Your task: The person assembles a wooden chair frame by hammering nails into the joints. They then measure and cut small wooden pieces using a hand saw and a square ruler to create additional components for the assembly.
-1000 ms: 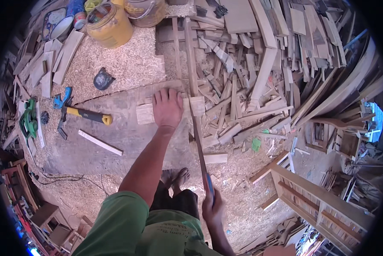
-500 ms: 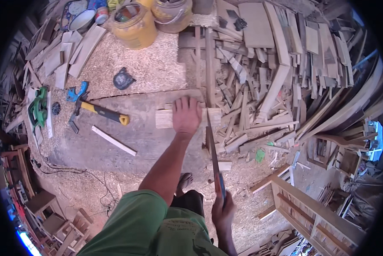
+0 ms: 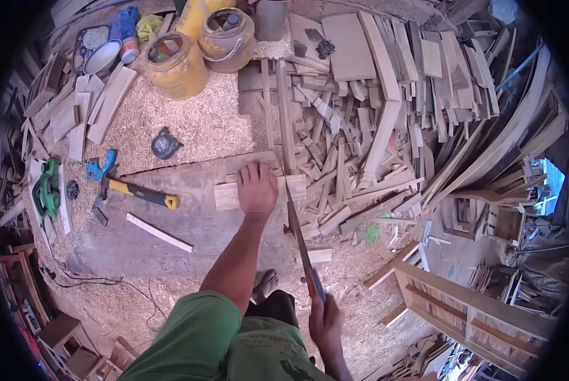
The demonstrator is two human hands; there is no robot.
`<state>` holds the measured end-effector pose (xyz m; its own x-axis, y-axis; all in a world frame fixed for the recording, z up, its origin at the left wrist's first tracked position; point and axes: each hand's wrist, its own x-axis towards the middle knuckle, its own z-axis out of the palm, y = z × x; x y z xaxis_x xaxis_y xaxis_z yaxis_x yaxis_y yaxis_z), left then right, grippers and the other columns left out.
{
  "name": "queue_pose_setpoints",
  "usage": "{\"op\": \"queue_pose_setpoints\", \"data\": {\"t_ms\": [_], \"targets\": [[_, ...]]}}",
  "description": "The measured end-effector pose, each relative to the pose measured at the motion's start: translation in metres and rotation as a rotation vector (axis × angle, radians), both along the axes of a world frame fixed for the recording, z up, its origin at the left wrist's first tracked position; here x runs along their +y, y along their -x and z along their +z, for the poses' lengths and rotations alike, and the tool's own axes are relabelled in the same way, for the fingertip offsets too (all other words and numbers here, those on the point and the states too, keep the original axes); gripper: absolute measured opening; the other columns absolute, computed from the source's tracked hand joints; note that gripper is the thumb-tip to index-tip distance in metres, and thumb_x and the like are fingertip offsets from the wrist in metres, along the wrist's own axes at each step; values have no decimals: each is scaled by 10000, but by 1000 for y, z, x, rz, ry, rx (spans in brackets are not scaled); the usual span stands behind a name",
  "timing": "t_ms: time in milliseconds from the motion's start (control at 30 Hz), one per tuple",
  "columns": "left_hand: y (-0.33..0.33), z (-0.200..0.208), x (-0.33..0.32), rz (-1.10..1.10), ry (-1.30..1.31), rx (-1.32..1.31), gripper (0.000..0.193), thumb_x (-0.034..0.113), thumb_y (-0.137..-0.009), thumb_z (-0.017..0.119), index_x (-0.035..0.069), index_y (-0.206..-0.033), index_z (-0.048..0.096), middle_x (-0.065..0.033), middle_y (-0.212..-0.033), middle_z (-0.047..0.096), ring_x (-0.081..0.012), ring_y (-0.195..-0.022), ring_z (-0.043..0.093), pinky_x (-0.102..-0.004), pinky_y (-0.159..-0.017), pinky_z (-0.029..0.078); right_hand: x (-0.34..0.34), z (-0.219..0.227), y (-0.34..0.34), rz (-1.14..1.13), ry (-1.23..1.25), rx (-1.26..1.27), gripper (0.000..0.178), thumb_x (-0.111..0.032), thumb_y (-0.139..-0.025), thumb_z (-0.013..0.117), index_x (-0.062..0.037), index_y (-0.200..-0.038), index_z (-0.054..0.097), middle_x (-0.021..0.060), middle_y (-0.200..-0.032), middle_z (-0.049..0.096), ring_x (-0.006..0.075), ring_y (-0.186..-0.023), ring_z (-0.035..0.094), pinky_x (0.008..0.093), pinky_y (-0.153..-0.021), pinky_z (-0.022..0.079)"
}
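A short, pale board [image 3: 228, 197] lies across the right edge of a worn wooden work surface [image 3: 189, 267], its right end jutting past the edge. My left hand [image 3: 258, 188] presses down on the board, fingers bent over its far side. In my right hand [image 3: 325, 321] is the handle of a handsaw [image 3: 299, 239]. The saw's blade slants away from me, and its far part crosses the board just right of my left hand. How deep the blade sits in the wood is too small to tell.
On the work surface lie a yellow-black hammer [image 3: 143, 193] and a thin wood strip [image 3: 160, 232]. Farther left are a blue-handled tool [image 3: 100, 166] and a green power planer [image 3: 47, 195]. Yellow buckets [image 3: 178, 73] stand beyond. Wood offcuts [image 3: 338, 165] pile up at right, above a wooden frame [image 3: 468, 311].
The whole scene has shifted left and down in the picture. My left hand stays on the board, and my right hand still grips the saw, which has moved only slightly against the board.
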<state>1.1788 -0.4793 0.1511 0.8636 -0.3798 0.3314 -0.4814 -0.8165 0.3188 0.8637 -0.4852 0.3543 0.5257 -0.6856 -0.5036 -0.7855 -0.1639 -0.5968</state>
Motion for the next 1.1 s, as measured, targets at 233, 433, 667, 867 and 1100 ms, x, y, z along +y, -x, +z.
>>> {"op": "queue_pose_setpoints", "data": {"t_ms": [233,433,667,867,1100], "targets": [[7,-7,-3,2,-10,37,238,265,-1004,645,68,-1134,671,-188,-1156,632,-399,-1134,597,-552,-1077,472,-53,-57,-118,76,39,-176,493,-428,-1139,591,56,-1158,681,340,-862,709,579,-894,711,610,-712,534],[-2,-8,0,18,-13,-43,214,257,-1013,633,68,-1108,665,-194,-1131,616,-406,-1104,596,-549,-1030,474,14,30,11,-31,17,-113,484,-392,-1160,555,63,-1176,716,262,-766,683,437,-720,726,516,-660,530],[6,-4,-14,-26,-24,-52,201,261,-1031,627,72,-1093,662,-181,-1105,608,-404,-1099,593,-546,-1011,476,-62,-88,-140,19,127,-294,485,-436,-1136,587,34,-1119,702,346,-848,706,579,-847,704,635,-707,530],[5,-14,9,7,-71,-52,230,271,-1011,646,72,-1125,657,-182,-1111,606,-401,-1092,587,-552,-1020,467,3,-16,-13,-34,-5,-179,439,-400,-1121,630,19,-1216,717,319,-877,744,540,-871,758,601,-727,584],[9,-5,-9,-37,-45,-42,218,265,-1005,644,74,-1108,657,-183,-1101,604,-402,-1091,587,-551,-1012,470,-31,-89,-81,-44,104,-239,395,-392,-1139,602,-19,-1192,723,314,-898,748,569,-880,729,604,-720,563]]}}
